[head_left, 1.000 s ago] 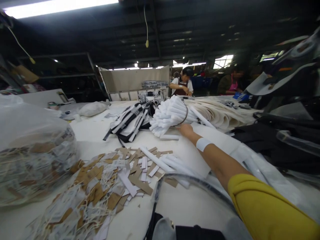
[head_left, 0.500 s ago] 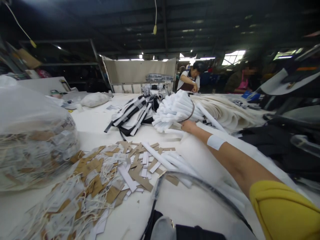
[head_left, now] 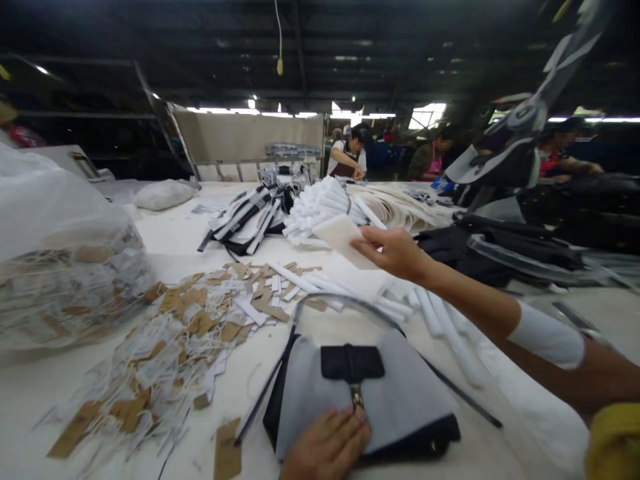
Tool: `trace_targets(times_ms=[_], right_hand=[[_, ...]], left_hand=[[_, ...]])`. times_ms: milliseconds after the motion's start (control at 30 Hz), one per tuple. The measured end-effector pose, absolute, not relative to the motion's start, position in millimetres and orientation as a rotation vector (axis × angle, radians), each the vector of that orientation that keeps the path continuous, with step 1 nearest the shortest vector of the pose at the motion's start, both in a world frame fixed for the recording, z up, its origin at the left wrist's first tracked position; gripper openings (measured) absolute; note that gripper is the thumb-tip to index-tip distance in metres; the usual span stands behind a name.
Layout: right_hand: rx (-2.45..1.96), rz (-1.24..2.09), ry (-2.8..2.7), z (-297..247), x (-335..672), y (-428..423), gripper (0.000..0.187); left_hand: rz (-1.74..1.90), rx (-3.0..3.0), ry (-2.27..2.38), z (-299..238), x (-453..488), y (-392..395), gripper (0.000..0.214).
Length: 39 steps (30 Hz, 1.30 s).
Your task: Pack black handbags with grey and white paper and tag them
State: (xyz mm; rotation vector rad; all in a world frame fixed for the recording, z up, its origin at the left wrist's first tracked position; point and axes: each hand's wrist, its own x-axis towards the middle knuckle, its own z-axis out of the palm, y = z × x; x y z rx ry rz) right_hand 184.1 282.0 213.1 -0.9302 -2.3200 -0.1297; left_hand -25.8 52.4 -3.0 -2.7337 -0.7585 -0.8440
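Note:
My right hand [head_left: 395,253] pinches a thin off-white rectangular sheet [head_left: 340,237] between thumb and fingers, above the table. Its material looks like foam, though I cannot be sure. A grey and black handbag [head_left: 405,393] lies in front of me, its front facing up. The bag has a black buckle tab [head_left: 352,362] with a metal clasp and a handle [head_left: 345,300] in clear wrapping. Resting flat on the lower front of the bag, my left hand [head_left: 330,443] has its fingertips beside the clasp.
Tags with strings and card strips [head_left: 200,327] spread over the left side, beside a bulging plastic bag [head_left: 65,267]. White tubes [head_left: 320,207] lie bundled behind my right hand, with black and white straps [head_left: 250,217] nearby. Black bags [head_left: 465,247] lie rightward. A co-worker [head_left: 347,157] stands beyond.
My right hand has come back from beside the tube bundle and now holds the sheet. My left hand has come into view on the handbag, more of which shows. The view has shifted right.

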Motion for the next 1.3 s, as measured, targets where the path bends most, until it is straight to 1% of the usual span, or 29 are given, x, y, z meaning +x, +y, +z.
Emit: trace_targets(times_ms=[100,167,200,267,333,367,533,600,700,800,900,933,1067,1200,1300], right_hand=[[-0.928,-0.155,-2.488,181.7,192.0,192.4,0.031],[-0.958,-0.038,-2.616,151.1,197.1,147.6,0.029],[-0.959,0.057,-2.685,135.2,200.5,131.3,0.03],[-0.903,0.239,-2.82,107.7,208.4,111.1,0.04],[-0.864,0.334,-2.89,92.0,215.1,103.6,0.052],[-0.876,0.328,-2.89,89.5,216.7,102.4,0.056],[-0.99,0.03,-2.755,101.6,206.1,94.2,0.061],[-1.004,-0.021,-2.79,98.6,202.0,88.6,0.066],[-1.04,0.044,-2.893,79.6,205.1,81.7,0.069],[-1.048,0.144,-2.911,59.9,213.6,75.8,0.062],[-1.024,0.183,-2.861,49.6,218.4,69.6,0.075],[-1.012,0.185,-2.845,47.7,219.0,67.9,0.077],[-0.947,0.198,-2.786,44.1,220.2,64.3,0.067],[-0.923,0.3,-2.737,46.9,222.8,65.3,0.069],[-0.988,0.427,-2.69,50.5,224.0,68.2,0.059]], left_hand=[[-0.909,-2.761,-0.881,6.2,-22.1,47.0,0.042],[-0.952,-2.796,-0.918,8.8,-20.8,43.9,0.042],[-0.974,-2.802,-0.931,9.0,-20.4,42.6,0.042],[-0.997,-2.802,-0.957,8.0,-20.2,40.8,0.04],[-0.992,-2.803,-0.967,6.6,-20.4,39.9,0.039],[-0.981,-2.81,-0.961,6.2,-20.6,39.7,0.039],[-0.94,-2.83,-0.936,7.7,-21.4,39.6,0.042],[-0.935,-2.832,-0.945,9.0,-21.2,39.2,0.04],[-0.935,-2.833,-0.97,10.0,-20.6,38.0,0.036],[-0.933,-2.831,-1.001,9.4,-20.7,36.6,0.033],[-0.931,-2.834,-1.022,8.2,-21.6,35.4,0.032],[-0.928,-2.836,-1.022,7.9,-22.1,35.1,0.032],[-0.928,-2.839,-1.013,7.6,-23.3,34.1,0.032],[-0.931,-2.834,-1.023,8.3,-22.5,33.4,0.035],[-0.907,-2.826,-1.051,10.1,-20.8,33.6,0.04]])
